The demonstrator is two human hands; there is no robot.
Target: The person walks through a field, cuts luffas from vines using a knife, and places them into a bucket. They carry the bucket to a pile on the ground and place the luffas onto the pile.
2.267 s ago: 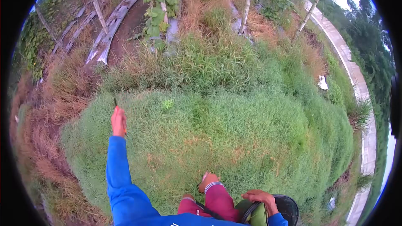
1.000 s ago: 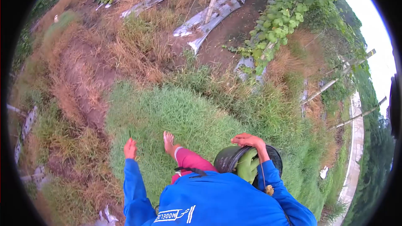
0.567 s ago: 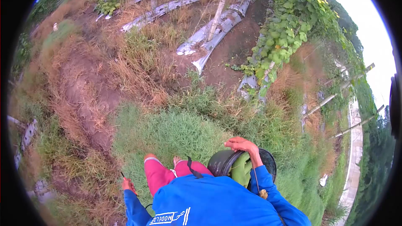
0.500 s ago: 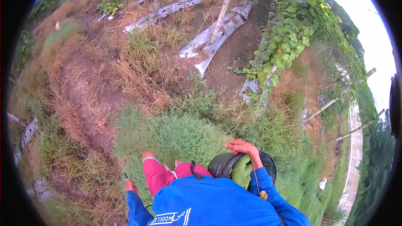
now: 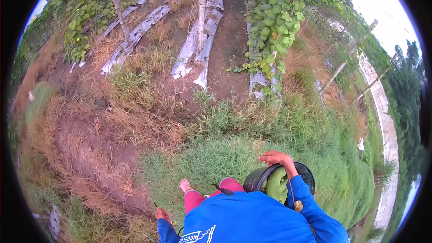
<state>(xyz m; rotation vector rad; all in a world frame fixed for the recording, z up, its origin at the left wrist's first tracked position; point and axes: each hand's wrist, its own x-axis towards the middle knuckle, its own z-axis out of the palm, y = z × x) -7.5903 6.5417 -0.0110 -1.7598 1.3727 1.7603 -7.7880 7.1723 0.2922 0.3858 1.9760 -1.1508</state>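
A black bucket (image 5: 257,179) is held against my right side, with long green gourds (image 5: 276,184) inside it. My right forearm lies across the bucket's opening, and my right hand (image 5: 278,158) is bent over its far rim, fingers pointing left. A cord with a small tan tuft (image 5: 298,205) hangs by that sleeve. Low on the left, my left hand (image 5: 163,215) is closed around a thin dark tool (image 5: 156,205), too small to name surely. My bare foot (image 5: 185,185) shows over the grass.
Green grass (image 5: 216,157) and dry weeds surround me. Ahead lie planting rows under silvery plastic sheet (image 5: 185,58), a wooden post (image 5: 201,18) and leafy vines (image 5: 279,22) on a trellis. Slanting poles (image 5: 334,77) and a pale concrete path (image 5: 388,139) run along the right.
My view has swung left and up, so the rows sit more upright. One foot has stepped forward. Both hands keep their holds, and the bucket stays at my right side.
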